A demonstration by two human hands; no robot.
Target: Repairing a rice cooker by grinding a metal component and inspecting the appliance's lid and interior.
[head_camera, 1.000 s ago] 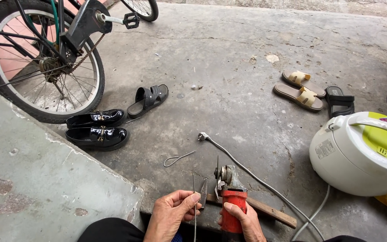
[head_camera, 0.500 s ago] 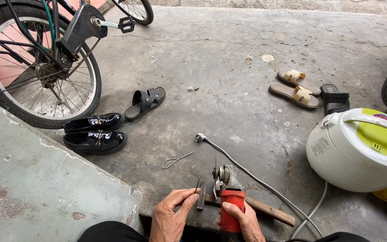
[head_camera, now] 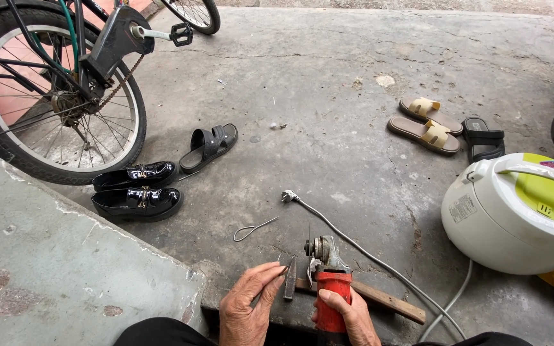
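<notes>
Two hands engaged: left hand (head_camera: 246, 306) fingers pinched on small dark blade (head_camera: 289, 287), long axis upright, just left of grinder (head_camera: 328, 282); right hand (head_camera: 347, 314) fingers wrapped round grinder's red body.

Red grinder (head_camera: 329, 301) body under the right hand (head_camera: 347, 317), bicycle wheel (head_camera: 46, 96) cropped at left edge.

two bare hands (head_camera: 251, 307), no sleeves, dark trousers (head_camera: 161, 333) below

glossy black shoes (head_camera: 137, 189), rough concrete floor (head_camera: 328, 102)
</notes>
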